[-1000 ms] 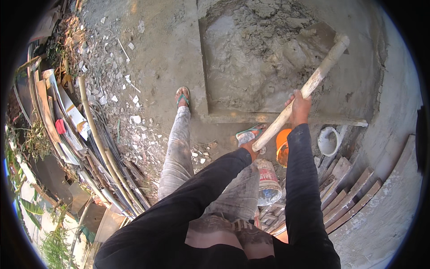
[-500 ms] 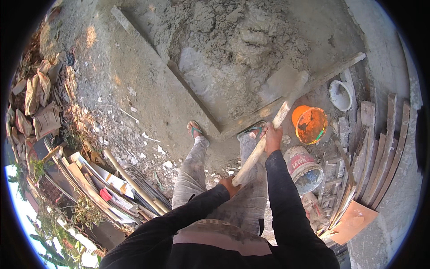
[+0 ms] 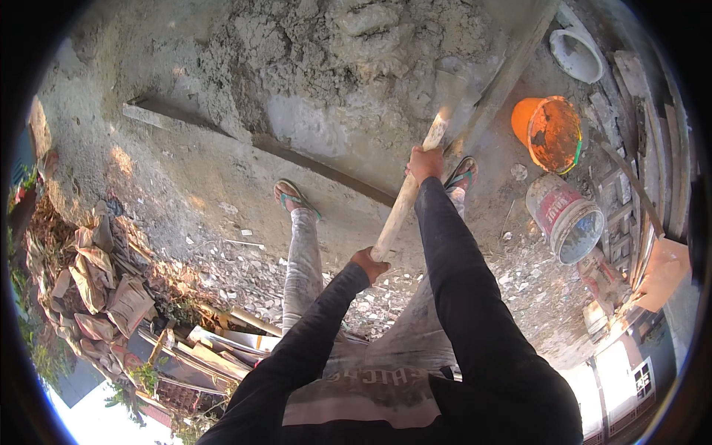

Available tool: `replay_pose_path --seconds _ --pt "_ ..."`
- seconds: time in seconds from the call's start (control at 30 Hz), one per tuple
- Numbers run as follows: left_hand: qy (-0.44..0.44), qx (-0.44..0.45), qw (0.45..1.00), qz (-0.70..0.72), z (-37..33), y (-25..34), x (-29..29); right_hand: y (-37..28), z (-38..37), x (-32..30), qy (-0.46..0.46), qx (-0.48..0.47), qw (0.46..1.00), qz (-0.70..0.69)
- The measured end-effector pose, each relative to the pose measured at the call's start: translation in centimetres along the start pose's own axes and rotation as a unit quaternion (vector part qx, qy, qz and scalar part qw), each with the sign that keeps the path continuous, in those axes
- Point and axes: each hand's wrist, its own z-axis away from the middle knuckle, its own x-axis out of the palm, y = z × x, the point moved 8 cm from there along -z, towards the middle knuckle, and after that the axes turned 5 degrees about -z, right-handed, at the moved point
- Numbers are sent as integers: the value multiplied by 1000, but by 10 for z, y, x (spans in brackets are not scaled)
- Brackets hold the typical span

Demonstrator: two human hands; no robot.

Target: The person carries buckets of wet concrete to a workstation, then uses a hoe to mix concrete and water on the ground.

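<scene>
Both my hands are closed around the pale wooden handle of a hoe [image 3: 401,212], which slants up and away to the right. My left hand [image 3: 369,266] wraps the near end of the handle. Farther up, my right hand [image 3: 425,164] grips it near its middle. The hoe's head lies at the right part of a heap of wet grey mortar [image 3: 363,44]; its blade is hard to make out there. Wooden boards edge the mortar, one plank [image 3: 326,172] on the near left and another plank [image 3: 512,63] on the right.
My feet in flip-flops stand beside the boards. To the right are an orange bucket [image 3: 524,122], a white-and-red bucket [image 3: 544,202] tipped over, a white bucket [image 3: 567,53] and stacked timber [image 3: 671,163]. Rubble [image 3: 400,285] covers the ground nearby; paper sacks [image 3: 126,304] lie left.
The hoe and both hands have shifted left in view, and the hoe's head has come to the mortar. The whole view has turned, with the buckets now farther right.
</scene>
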Motion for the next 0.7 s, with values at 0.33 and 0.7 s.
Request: replay_pose_path --seconds 0.33,0.7 --pt "40 77 996 -36 48 49 -75 3 -5 43 -87 118 978 -147" --pt "27 1 993 -116 256 92 -318 -153 211 164 -150 139 908 -366"
